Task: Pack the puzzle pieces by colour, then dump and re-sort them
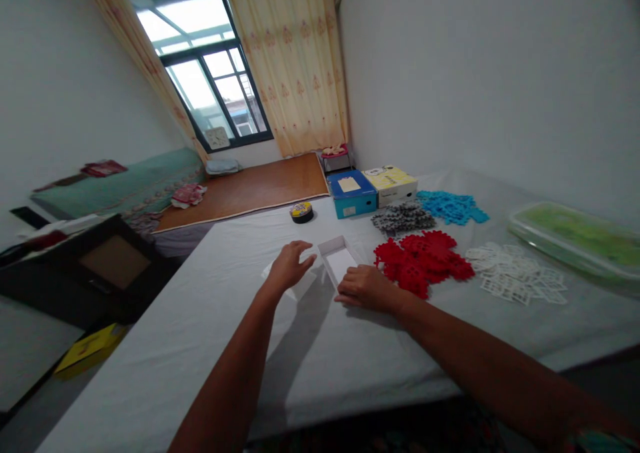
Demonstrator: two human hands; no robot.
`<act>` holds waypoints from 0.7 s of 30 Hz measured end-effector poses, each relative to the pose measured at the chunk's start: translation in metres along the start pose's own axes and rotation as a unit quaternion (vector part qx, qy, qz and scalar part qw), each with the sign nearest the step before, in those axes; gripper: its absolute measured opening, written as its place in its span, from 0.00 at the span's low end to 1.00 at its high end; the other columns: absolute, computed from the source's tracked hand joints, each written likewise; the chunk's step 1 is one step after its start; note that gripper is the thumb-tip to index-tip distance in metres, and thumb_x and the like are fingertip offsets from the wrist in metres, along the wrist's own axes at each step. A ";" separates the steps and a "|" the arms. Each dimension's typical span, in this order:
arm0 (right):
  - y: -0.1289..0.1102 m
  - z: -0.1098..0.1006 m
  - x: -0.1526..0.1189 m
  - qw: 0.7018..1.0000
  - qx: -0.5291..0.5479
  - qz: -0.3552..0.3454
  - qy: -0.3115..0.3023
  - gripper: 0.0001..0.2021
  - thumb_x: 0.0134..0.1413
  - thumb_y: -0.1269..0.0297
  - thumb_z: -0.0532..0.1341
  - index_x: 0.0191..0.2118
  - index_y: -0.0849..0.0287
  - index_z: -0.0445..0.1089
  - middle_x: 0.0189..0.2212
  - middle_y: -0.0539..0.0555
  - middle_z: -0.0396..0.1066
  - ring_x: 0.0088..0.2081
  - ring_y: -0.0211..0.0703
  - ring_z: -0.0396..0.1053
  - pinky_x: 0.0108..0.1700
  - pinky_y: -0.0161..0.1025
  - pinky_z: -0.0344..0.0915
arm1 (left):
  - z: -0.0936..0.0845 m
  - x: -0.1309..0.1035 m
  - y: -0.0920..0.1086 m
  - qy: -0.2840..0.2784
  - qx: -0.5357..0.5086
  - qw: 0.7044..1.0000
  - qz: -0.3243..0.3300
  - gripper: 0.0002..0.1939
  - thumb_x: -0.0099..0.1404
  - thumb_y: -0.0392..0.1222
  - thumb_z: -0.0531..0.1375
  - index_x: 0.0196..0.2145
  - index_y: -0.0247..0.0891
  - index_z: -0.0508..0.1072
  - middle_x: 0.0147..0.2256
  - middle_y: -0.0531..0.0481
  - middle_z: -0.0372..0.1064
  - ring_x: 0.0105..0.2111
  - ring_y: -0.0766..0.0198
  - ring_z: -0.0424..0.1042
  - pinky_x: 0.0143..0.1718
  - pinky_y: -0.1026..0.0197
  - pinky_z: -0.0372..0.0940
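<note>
An open white box lies on the white-covered table, its inside facing up. My right hand is closed on the near end of this box, fingers curled over its edge. To the left, my left hand is raised with thumb and fingers apart, holding nothing. Beneath and beside it is a second white box piece, partly hidden by the hand. Right of the open box are red plastic pieces, close to my right hand.
Beyond the boxes stand a black tape roll, a blue box and a yellow box. Grey pieces, blue pieces, white pieces and a green-lidded container lie to the right.
</note>
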State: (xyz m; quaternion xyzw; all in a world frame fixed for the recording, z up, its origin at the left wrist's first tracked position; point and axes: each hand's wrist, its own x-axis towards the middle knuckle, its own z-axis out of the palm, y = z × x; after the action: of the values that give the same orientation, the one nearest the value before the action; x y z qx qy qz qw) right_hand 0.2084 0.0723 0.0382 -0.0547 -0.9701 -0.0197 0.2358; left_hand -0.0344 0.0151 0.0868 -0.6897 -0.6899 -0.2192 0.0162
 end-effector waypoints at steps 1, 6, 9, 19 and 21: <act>-0.006 -0.001 0.001 1.000 -0.003 0.011 -0.002 0.14 0.63 0.54 0.57 0.32 0.59 0.72 0.28 0.54 0.73 0.33 0.42 0.67 0.34 0.39 0.56 | 0.006 0.003 0.006 0.012 -0.005 1.000 0.009 0.18 0.65 0.47 0.58 0.50 0.38 0.74 0.51 0.41 0.71 0.51 0.53 0.69 0.56 0.48 0.62; -0.015 -0.044 -0.007 0.995 0.003 0.091 0.036 0.15 0.62 0.51 0.57 0.44 0.57 0.72 0.39 0.57 0.75 0.43 0.47 0.68 0.42 0.42 0.60 | 0.039 0.005 0.026 0.100 -0.065 0.993 0.010 0.16 0.65 0.42 0.56 0.49 0.40 0.73 0.52 0.42 0.68 0.53 0.54 0.67 0.55 0.46 0.64; 0.029 -0.087 -0.028 0.984 -0.012 0.161 0.080 0.16 0.63 0.53 0.56 0.49 0.56 0.71 0.45 0.57 0.74 0.47 0.47 0.67 0.48 0.44 0.61 | 0.054 0.000 0.026 0.133 -0.110 0.985 0.011 0.15 0.67 0.44 0.55 0.49 0.42 0.73 0.53 0.43 0.67 0.54 0.54 0.66 0.54 0.45 0.66; 0.271 -0.112 -0.144 0.785 -0.141 0.597 -0.088 0.41 0.49 0.47 0.63 0.67 0.48 0.51 0.68 0.60 0.46 0.64 0.69 0.47 0.55 0.68 0.57 | 0.072 -0.007 0.033 0.217 -0.126 0.964 0.086 0.14 0.68 0.40 0.55 0.49 0.42 0.72 0.52 0.43 0.68 0.53 0.55 0.67 0.54 0.45 0.65; 0.291 -0.095 -0.152 0.766 -0.116 0.616 -0.143 0.48 0.44 0.44 0.65 0.69 0.43 0.43 0.70 0.58 0.38 0.65 0.72 0.43 0.54 0.71 0.57 | 0.073 -0.009 0.032 0.223 -0.121 0.961 0.106 0.14 0.67 0.37 0.55 0.49 0.42 0.72 0.52 0.44 0.68 0.52 0.56 0.67 0.53 0.47 0.66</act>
State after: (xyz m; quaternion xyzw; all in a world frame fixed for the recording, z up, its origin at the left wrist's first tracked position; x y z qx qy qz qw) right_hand 0.4198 0.3406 0.0561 -0.6691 -0.7412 0.0257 0.0476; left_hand 0.0177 0.0285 0.0264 -0.6891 -0.5603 -0.4463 0.1092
